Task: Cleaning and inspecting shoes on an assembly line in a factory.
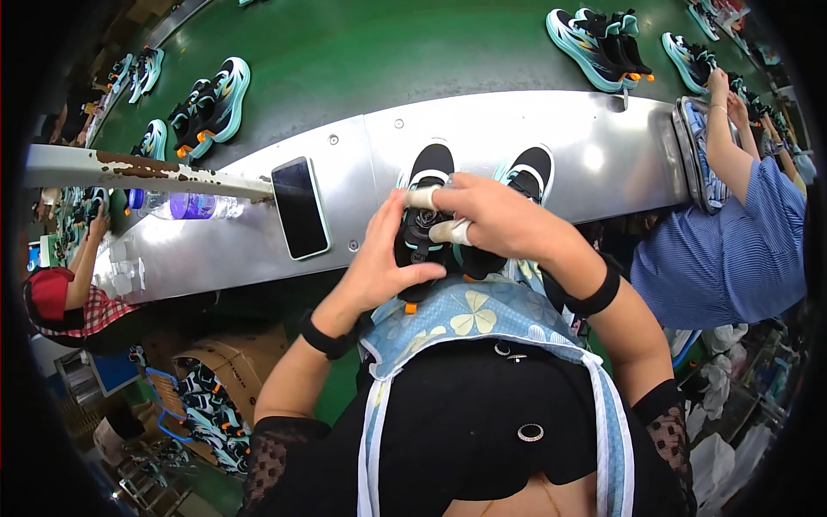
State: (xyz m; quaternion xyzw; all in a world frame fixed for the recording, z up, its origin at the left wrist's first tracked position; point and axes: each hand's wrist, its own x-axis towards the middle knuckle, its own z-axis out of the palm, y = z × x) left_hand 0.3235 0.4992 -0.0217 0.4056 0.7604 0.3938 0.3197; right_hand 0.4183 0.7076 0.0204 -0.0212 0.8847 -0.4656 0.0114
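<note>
A black sneaker (433, 161) with mint and white trim points toe-away on the metal ledge in front of me. My left hand (379, 257) grips its left side, fingers along the upper and thumb across near the heel. From the right, my right hand (500, 217) pinches at the tongue and lacing, pale covers on two of its fingers. Between the fingers shows a round dark piece; its details are too small to tell. A matching sneaker (534, 164) stands just to the right, partly hidden behind my right hand. An orange tab hangs at the held sneaker's heel.
A phone (301, 207) lies on the ledge (345, 155), left of the sneakers, near a rusty white bar (155, 171) and a bottle (194, 205). Beyond runs a green belt (388, 52) with sneaker pairs. Co-workers flank me; a tray (702, 155) sits right.
</note>
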